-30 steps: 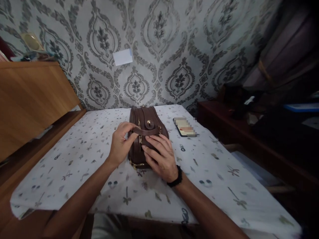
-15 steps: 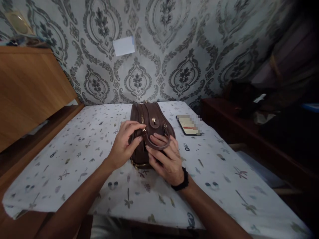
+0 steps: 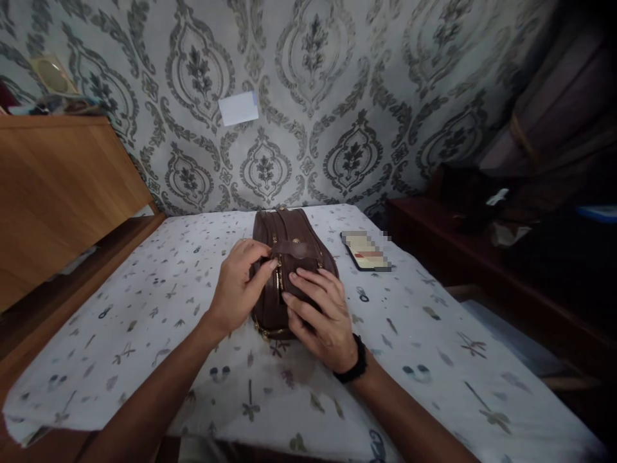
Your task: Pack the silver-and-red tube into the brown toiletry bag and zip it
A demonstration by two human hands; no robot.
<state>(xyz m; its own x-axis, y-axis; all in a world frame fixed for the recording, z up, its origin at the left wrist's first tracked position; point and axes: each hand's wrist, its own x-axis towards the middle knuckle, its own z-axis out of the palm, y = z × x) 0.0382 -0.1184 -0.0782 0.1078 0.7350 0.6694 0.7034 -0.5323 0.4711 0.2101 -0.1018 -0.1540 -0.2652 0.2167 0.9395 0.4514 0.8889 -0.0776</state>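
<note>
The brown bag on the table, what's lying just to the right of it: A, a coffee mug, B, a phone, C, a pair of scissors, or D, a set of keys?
B: a phone lies flat on the patterned tablecloth just right of the brown bag, apart from it; no keys, mug or scissors show there.

- Flat rectangular phone lying on the white patterned tablecloth.
- White paper note on grey damask wallpaper.
- Wooden cabinet at left.
</note>
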